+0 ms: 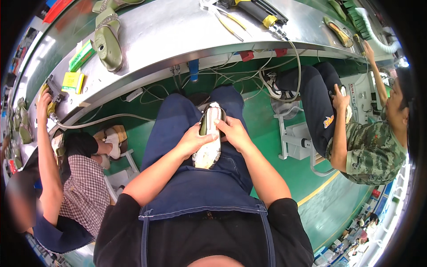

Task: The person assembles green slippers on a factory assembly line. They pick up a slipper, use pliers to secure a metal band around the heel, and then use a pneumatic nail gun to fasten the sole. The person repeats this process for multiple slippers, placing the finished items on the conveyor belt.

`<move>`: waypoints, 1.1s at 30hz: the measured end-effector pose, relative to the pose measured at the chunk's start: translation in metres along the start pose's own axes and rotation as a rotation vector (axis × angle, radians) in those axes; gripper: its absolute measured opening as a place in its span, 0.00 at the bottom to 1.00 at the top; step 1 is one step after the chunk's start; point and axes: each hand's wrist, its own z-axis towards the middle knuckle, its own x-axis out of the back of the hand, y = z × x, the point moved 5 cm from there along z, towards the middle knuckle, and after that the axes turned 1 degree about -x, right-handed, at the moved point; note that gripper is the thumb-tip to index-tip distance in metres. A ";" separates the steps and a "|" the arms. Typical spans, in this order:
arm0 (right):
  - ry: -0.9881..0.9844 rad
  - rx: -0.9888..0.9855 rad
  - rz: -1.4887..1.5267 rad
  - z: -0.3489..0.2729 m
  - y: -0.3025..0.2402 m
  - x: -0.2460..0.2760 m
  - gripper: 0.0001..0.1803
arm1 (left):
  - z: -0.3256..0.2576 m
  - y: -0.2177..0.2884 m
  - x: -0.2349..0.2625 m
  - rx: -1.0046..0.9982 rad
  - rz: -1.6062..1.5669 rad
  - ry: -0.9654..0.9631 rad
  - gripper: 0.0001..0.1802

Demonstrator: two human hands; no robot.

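Note:
Over my lap I hold an unfinished shoe [207, 151], its pale underside facing up. A dark green edge shows at the far end, and a sparkly band runs round the near end. My left hand [195, 139] is closed on its left side, with the thumb lying across the pale face. On the right side my right hand [234, 132] grips it too, thumb pressed on the top. The fingers beneath the shoe are hidden. Under it lies my blue apron [200, 189].
Ahead runs a metal workbench [160, 35] with a green sandal [109, 46], a green box [82, 56], a yellow box [73, 82], pliers [229, 26] and a yellow-black air tool [260, 13]. Hoses hang below. Co-workers sit left [84, 191] and right [371, 147], each with a shoe.

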 end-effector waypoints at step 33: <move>0.708 1.256 -1.254 0.005 -0.276 -0.005 0.31 | -0.007 -0.020 -0.002 0.011 -0.302 -0.099 0.34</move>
